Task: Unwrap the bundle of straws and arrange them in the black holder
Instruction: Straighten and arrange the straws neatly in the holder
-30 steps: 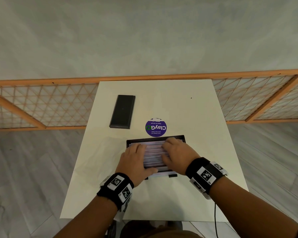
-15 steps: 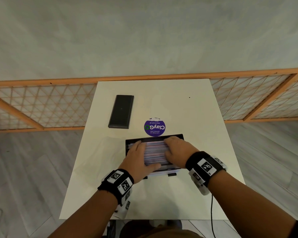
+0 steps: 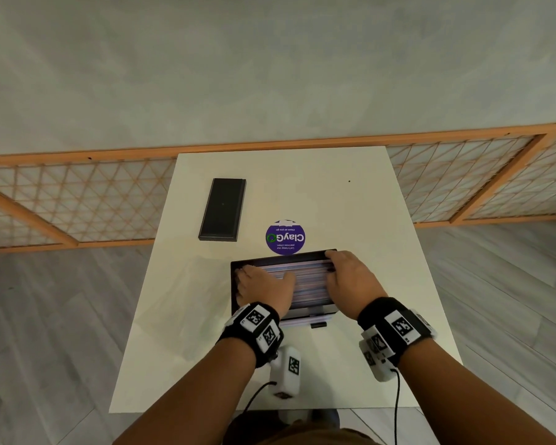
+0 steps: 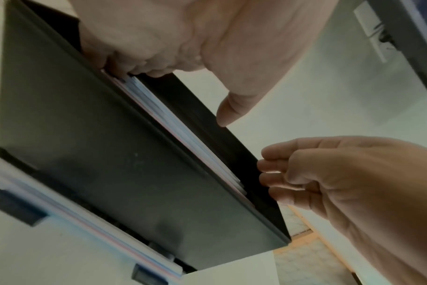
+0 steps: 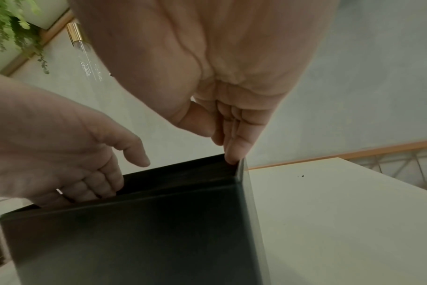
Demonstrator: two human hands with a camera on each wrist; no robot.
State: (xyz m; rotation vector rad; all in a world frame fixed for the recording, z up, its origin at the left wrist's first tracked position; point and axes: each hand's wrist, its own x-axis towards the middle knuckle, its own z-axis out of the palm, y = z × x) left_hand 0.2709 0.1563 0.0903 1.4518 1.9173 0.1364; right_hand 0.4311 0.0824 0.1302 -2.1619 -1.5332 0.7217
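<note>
i am levelling the straws in the holder at the near middle of the table, so i judge the arranging nearly done. my left hand and right hand are lying flat, fingers straight, pressing the ends, gripping nothing. next calls for tucking in the few straws poking out below. counting: one holder, one lid, one sticker; straws too many to count.

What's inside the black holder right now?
The black holder contains straws lying flat, side by side. The left hand and right hand cover both ends, so those parts are hidden.
</note>
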